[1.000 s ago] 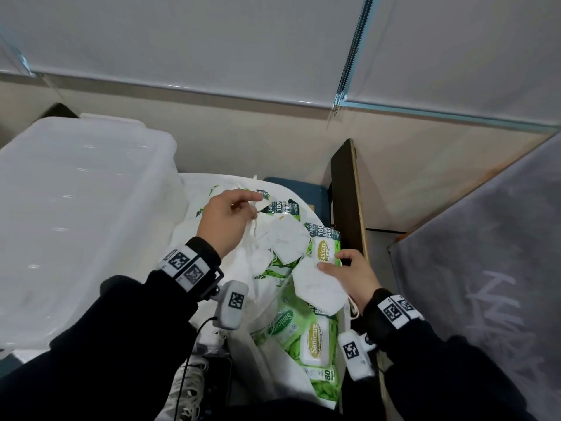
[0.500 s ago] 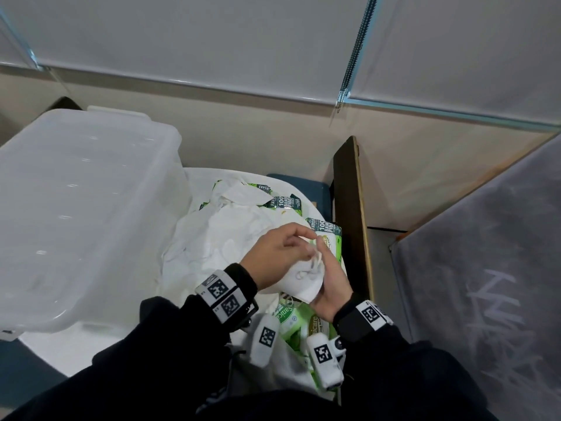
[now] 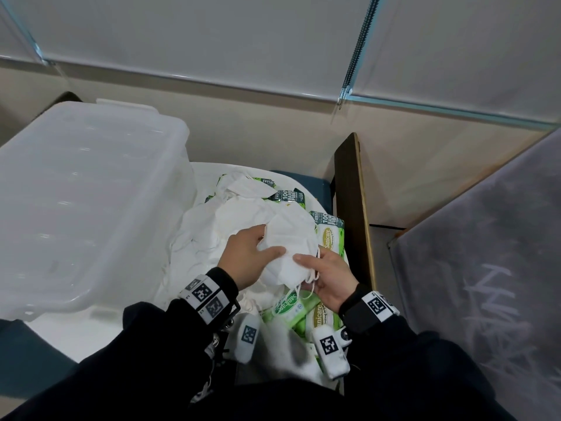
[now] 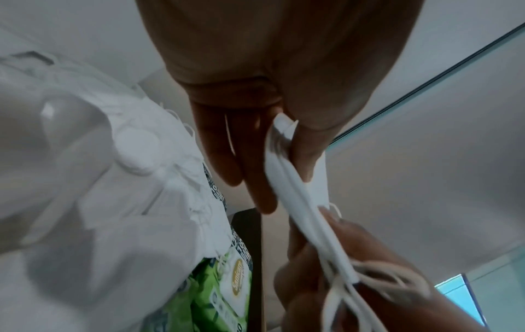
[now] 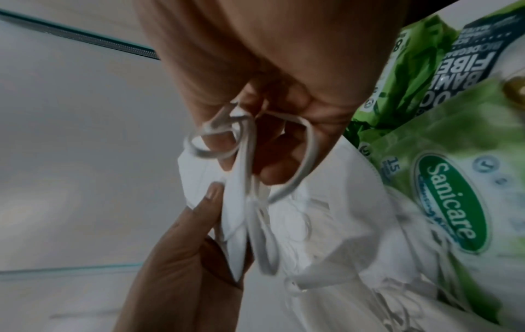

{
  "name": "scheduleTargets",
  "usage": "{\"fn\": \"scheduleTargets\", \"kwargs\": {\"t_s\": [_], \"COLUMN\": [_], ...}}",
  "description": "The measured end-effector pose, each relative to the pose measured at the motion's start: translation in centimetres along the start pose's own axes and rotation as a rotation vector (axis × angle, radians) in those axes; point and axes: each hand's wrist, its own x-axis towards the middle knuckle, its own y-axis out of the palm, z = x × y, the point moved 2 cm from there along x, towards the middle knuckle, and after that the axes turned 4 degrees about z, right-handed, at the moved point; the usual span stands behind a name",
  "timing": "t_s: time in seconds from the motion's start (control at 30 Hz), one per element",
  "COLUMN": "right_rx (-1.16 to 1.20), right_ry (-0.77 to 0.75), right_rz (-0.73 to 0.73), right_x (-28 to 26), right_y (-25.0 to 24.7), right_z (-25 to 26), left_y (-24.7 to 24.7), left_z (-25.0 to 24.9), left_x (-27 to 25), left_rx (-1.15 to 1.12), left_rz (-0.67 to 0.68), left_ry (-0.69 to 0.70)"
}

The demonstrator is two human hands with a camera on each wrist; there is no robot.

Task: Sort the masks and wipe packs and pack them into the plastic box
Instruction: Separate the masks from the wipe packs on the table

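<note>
Both hands hold a small stack of folded white masks (image 3: 290,250) above the pile. My left hand (image 3: 249,258) pinches the stack's left end, thumb on top and fingers underneath (image 4: 301,148). My right hand (image 3: 329,276) grips the right end where the ear loops (image 5: 247,143) hang. More loose white masks (image 3: 230,220) and green wipe packs (image 3: 329,235) lie heaped on the white table (image 3: 76,335). Further wipe packs (image 3: 299,308) lie below my wrists. The clear plastic box (image 3: 85,202) stands at the left, beside the pile.
A dark wooden board (image 3: 353,208) stands on edge right of the pile. A grey fabric surface (image 3: 485,284) fills the right side. A beige wall and white blinds (image 3: 212,41) lie beyond the table. A blue seat (image 3: 315,186) shows behind the pile.
One second ago my left hand was reaching to the far masks while the right held one mask. The hands have since come together and now hold the stacked masks between them.
</note>
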Motion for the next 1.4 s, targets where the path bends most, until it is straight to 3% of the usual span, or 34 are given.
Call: {"fn": "scheduleTargets", "kwargs": {"t_s": [0.13, 0.4, 0.6, 0.7, 0.87, 1.03, 1.23, 1.4], "right_rx": [-0.028, 0.129, 0.395, 0.417, 0.194, 0.084, -0.289, 0.043], "right_ry": [0.046, 0.117, 0.037, 0.064, 0.009, -0.021, 0.146, 0.136], "right_rz": [0.020, -0.027, -0.051, -0.025, 0.089, 0.029, 0.025, -0.207], "right_x": [-0.6, -1.4, -2.6, -3.2, -4.5, -4.6, -5.5, -6.1], "right_y": [0.8, 3.6, 6.7, 8.3, 12.0, 13.8, 14.3, 13.4], "right_z": [-0.6, -2.9, -5.2, -6.5, -8.6, -11.4, -14.3, -14.5], "left_y": [-2.7, -6.8, -9.0, -9.7, -10.6, -11.2, -12.7, -13.0], "left_z": [1.4, 4.1, 6.1, 7.4, 7.8, 8.9, 9.6, 11.1], "left_x": [-0.1, -2.5, -4.7, -5.9, -8.6, -10.1, -10.8, -11.1], "left_rx": [0.052, -0.272, -0.413, -0.494, -0.469, -0.368, -0.342, -0.120], "left_rz": [-0.111, -0.150, -0.063, 0.018, 0.086, 0.214, 0.106, 0.086], "left_ry": [-0.052, -0.075, -0.083, -0.126, -0.085, -0.047, -0.068, -0.030]}}
